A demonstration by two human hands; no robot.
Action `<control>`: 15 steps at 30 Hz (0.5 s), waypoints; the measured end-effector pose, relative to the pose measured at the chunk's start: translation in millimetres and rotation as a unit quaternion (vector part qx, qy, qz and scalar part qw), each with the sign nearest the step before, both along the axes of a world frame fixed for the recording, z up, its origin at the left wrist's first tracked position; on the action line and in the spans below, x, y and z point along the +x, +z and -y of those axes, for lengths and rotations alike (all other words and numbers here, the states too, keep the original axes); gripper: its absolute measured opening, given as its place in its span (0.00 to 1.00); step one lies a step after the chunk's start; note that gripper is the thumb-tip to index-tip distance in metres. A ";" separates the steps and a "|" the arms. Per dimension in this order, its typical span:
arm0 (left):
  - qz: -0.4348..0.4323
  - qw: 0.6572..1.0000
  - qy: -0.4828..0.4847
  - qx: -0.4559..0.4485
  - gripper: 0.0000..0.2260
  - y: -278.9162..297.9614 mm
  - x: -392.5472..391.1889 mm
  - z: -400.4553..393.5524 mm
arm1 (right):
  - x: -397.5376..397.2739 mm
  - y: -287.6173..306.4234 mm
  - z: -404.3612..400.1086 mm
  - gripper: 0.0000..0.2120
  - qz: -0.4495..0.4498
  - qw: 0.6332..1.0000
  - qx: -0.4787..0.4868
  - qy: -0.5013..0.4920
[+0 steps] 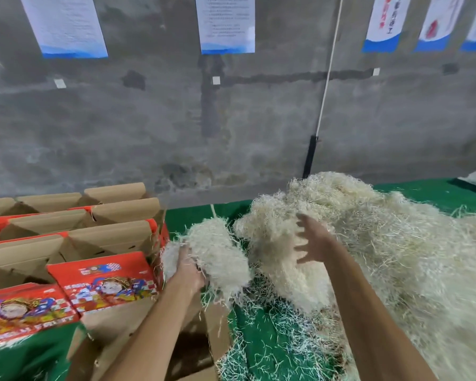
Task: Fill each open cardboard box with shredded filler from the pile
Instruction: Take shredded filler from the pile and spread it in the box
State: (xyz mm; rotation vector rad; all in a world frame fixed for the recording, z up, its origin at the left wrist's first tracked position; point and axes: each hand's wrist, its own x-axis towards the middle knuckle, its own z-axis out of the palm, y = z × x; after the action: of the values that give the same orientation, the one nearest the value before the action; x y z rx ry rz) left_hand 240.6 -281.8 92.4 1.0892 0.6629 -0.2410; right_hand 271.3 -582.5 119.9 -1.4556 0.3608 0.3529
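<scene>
Green table point(272, 334), boxes point(107, 237) left, pile point(396, 257) right

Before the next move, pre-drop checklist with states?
1. Left hand holds a clump of filler: ok.
2. Right hand free, fingers spread at the pile: ok.
3. Near box under the left arm open: ok.
4. Clump directly over that box: cannot tell, it looks beyond the opening.
5. Fill level in the near box: cannot tell, the interior is dark.
6. Cloth free of spill: not ok, loose shreds lie on it.
</scene>
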 end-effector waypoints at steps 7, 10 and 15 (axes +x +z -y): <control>0.032 0.999 -0.020 -0.029 0.47 22.4 -13.3 -21.9 | -15.4 23.1 -79.1 0.24 0.104 0.982 -0.080 0.135; 0.076 0.995 -0.054 0.026 0.48 35.5 -33.3 -44.1 | -37.6 28.9 -143.4 0.37 0.149 0.969 -0.112 0.165; 0.110 0.973 -0.052 0.198 0.42 30.9 -72.0 -79.1 | -88.1 -9.2 -255.9 0.41 0.280 0.940 -0.150 0.121</control>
State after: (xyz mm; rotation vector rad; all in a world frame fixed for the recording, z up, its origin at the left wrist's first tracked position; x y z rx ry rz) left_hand 168.7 -202.7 123.3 1.5111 0.4635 -0.0744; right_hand 183.3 -326.7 110.6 -1.8318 -0.2403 0.0648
